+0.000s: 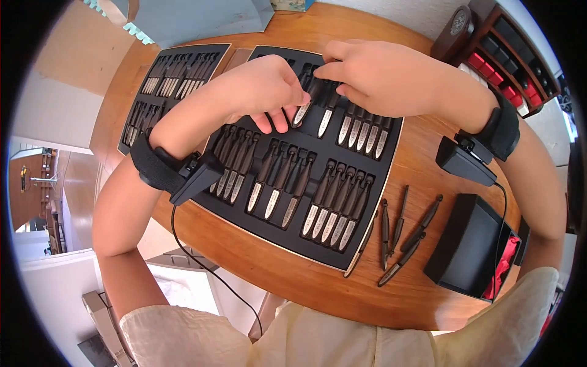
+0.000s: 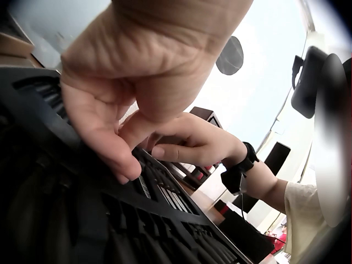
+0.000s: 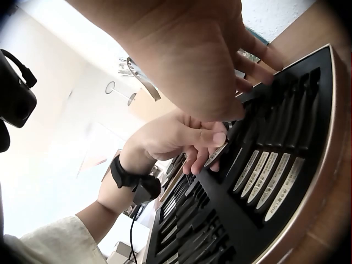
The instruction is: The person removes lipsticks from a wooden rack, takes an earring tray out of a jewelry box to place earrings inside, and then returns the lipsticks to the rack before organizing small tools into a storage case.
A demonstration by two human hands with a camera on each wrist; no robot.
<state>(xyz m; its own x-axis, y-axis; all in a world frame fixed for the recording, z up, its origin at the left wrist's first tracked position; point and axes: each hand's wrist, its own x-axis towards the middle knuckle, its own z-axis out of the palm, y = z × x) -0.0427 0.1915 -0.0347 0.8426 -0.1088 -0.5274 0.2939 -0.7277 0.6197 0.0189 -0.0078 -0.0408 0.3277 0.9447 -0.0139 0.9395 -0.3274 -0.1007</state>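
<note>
A large black compartmented tray (image 1: 287, 241) holds rows of slender dark sticks with silvery lettered ends. Over its far middle, my left hand (image 1: 260, 85) pinches one such stick (image 1: 301, 115) between thumb and fingers near its silvery end. The right wrist view shows the thumb (image 3: 219, 138) on that lettered end. My right hand (image 1: 382, 76) reaches in from the right over the tray's far edge, its fingers (image 3: 258, 70) extended and spread loosely. Its fingertips are close to the held stick's upper end. Another stick (image 1: 326, 122) lies in the slot just right of the held one.
A second filled tray (image 1: 148, 101) lies to the left. Several loose dark sticks (image 1: 397, 223) lie on the wooden table (image 1: 422, 153) at the right, beside an open black box (image 1: 455, 244) with red cloth. A grey-blue bag (image 1: 208, 21) stands behind. Camera cables hang from both wrists.
</note>
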